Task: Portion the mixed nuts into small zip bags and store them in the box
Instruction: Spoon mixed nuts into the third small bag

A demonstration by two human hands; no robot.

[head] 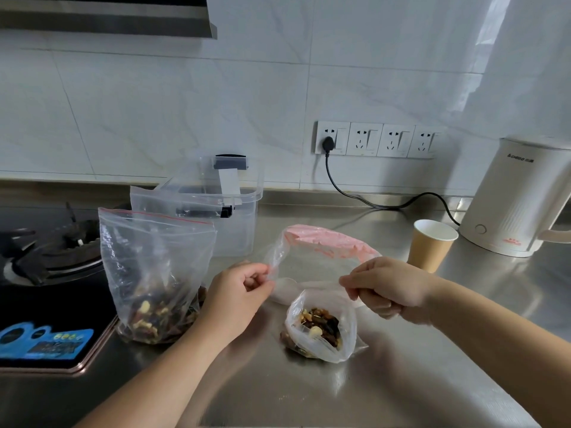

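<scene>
A small zip bag holding a portion of mixed nuts sits on the steel counter at centre. My left hand pinches the left end of its mouth, and my right hand pinches the right end. A stack of empty zip bags with pink-red strips lies just behind. To the left stands the large zip bag of mixed nuts, upright and open. The clear plastic box stands behind it with its lid tilted up. A white spoon lies between my hands.
A gas stove fills the left side. A paper cup stands at the right, with a white electric kettle behind it. The kettle's black cord runs to wall sockets.
</scene>
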